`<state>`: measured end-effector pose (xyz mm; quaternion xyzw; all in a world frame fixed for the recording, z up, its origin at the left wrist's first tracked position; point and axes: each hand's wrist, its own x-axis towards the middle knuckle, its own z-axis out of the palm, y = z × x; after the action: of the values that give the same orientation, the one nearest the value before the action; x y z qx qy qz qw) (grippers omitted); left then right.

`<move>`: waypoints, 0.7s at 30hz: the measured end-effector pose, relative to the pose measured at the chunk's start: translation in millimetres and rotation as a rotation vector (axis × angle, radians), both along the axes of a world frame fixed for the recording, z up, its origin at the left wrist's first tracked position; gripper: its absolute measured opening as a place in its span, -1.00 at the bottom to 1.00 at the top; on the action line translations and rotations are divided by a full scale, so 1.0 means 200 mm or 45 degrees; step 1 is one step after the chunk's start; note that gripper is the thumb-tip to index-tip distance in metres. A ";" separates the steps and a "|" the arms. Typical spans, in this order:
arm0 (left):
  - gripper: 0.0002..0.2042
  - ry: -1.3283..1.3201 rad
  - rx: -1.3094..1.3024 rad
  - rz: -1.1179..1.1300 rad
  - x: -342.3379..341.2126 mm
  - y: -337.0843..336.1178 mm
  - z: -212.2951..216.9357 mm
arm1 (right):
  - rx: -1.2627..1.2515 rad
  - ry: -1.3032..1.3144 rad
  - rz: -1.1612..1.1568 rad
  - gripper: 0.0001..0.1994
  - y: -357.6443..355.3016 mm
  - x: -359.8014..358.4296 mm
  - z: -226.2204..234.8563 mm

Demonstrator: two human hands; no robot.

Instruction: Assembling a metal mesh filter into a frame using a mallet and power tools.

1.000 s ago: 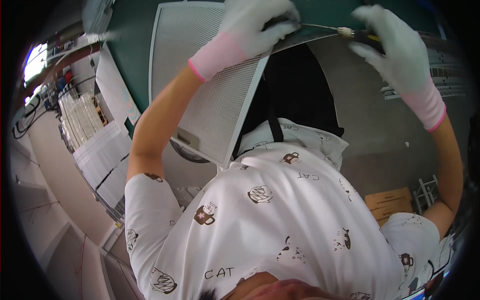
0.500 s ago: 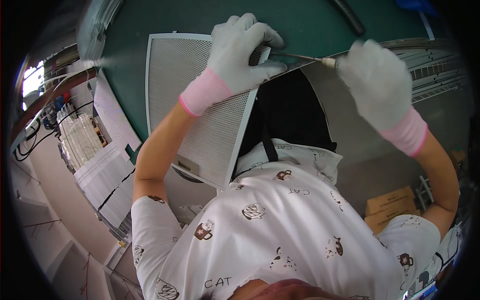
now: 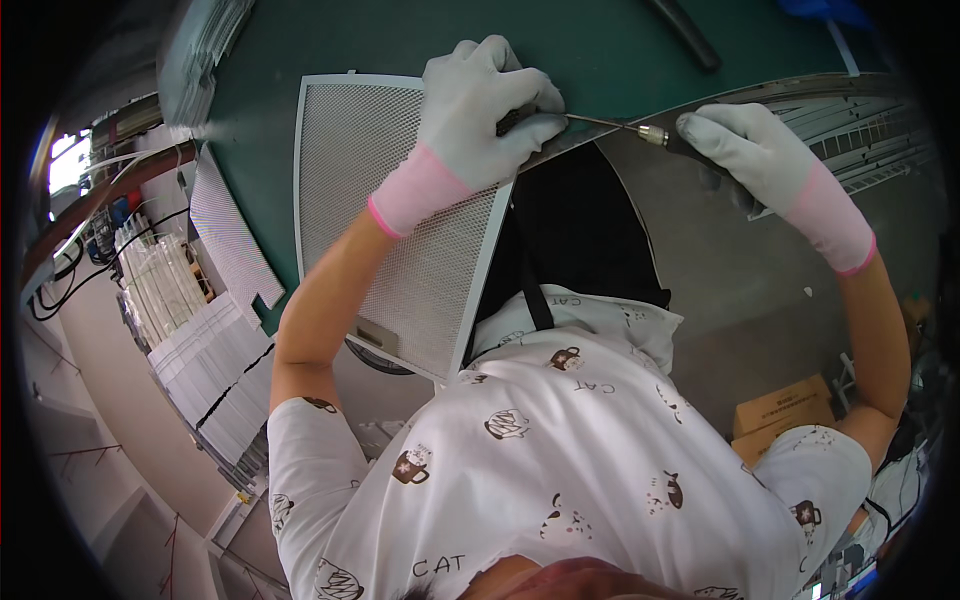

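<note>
A metal mesh filter panel (image 3: pixel 365 160) with a pale frame lies partly on the green table, its near end jutting over the edge toward my body. My left hand (image 3: pixel 480 110), in a white glove with a pink cuff, is closed round its far right corner, thumb and fingers bent over it. My right hand (image 3: pixel 755 150), gloved alike, grips the dark handle of a thin-shafted hand tool (image 3: pixel 652 134) with a brass-coloured collar. The slim shaft points left to that corner; its tip is hidden by or close to my left thumb.
The green table (image 3: pixel 610 50) has a metal edge curving right. A black rod-like handle (image 3: pixel 685 32) lies on it at the back. Stacked mesh panels (image 3: pixel 200 60) stand far left, another perforated sheet (image 3: pixel 232 225) below them. Cardboard boxes (image 3: pixel 785 408) sit on the floor at right.
My right hand has turned and shifted slightly outward, so the handle shows under its fingers. The tool's shaft has moved slightly downward at the tip. My left hand keeps hold of the panel corner.
</note>
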<state>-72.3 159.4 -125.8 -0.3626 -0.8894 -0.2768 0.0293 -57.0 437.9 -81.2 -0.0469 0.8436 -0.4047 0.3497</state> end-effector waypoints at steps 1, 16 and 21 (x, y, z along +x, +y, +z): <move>-0.87 -0.001 0.001 0.000 0.00 0.00 0.00 | -0.040 -0.360 -0.158 -0.64 0.00 -0.01 0.00; -0.35 -0.115 -0.118 0.080 0.07 -0.04 0.08 | 0.918 1.894 0.604 -0.70 -0.11 0.13 -0.10; -0.16 -0.117 -0.223 0.128 0.18 -0.04 0.08 | 0.752 1.752 0.494 -0.86 -0.12 0.13 -0.09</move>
<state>-37.2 150.6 -109.5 -0.3054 -0.9277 -0.2126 -0.0294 -31.9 413.0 -98.5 -0.3396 0.9207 0.0257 -0.1905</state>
